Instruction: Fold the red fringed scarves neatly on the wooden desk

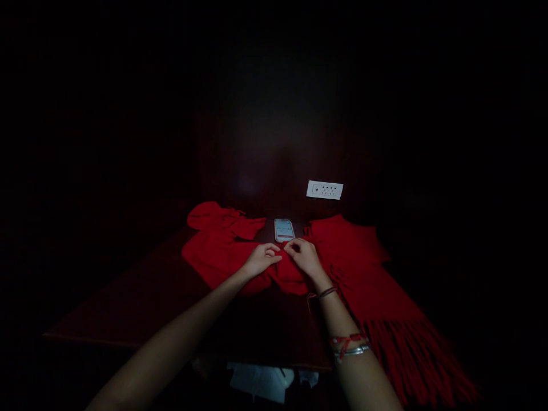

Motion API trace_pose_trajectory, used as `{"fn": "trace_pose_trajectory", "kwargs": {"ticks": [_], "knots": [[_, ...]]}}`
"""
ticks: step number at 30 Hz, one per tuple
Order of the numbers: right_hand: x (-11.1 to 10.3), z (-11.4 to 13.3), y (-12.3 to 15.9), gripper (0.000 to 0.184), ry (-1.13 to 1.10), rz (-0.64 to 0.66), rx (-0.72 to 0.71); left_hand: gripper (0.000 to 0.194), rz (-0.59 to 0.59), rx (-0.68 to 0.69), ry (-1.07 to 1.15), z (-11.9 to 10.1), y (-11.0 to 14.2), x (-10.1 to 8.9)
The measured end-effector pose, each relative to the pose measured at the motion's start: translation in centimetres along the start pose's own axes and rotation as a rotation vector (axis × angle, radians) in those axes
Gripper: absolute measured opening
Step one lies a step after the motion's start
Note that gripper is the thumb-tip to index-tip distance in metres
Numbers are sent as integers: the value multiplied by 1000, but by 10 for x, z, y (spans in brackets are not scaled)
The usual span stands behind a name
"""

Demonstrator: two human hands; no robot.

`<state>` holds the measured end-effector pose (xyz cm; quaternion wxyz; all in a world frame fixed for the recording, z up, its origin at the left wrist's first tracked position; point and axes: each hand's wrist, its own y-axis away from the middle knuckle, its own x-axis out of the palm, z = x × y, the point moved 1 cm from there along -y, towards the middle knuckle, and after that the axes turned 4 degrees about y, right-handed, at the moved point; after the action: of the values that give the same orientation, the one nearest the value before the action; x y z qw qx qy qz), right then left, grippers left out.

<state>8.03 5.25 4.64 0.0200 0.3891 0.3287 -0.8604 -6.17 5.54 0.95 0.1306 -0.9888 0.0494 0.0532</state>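
A long red scarf (394, 291) lies in folds across the dark table, its fringed end spreading down at the right. Both of my hands are at its bunched middle part. My left hand (262, 260) has its thumb and fingers curled on the red cloth. Close beside it, my right hand (303, 256) pinches the cloth between thumb and fingertips. Just beyond my fingers lies a phone (284, 229) with a lit screen. Crumpled red cloth (209, 217) with some fringe is heaped at the left; whether it is the same piece I cannot tell.
A white socket panel (324, 189) is set in the dark wall behind the table. The table's front edge (94, 341) runs below my forearms. Under it some pale, crumpled-looking items (259, 381) show. The surroundings are very dark.
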Motion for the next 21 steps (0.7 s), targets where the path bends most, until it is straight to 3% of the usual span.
{"fn": "trace_pose_trajectory", "kwargs": {"ticks": [5,9,18,21], "knots": [[1,-3,1,18,-61,50,97,9,-67,12,94,-4,4,0],[8,-6,-1,12,-227,65,160,5,-53,64,61,-10,9,2],[15,-10,-7,11,-404,-167,159,8,-114,116,-293,-12,5,-4],[13,-9,-7,13,-376,-197,97,15,-78,134,-239,-16,6,-5]]}}
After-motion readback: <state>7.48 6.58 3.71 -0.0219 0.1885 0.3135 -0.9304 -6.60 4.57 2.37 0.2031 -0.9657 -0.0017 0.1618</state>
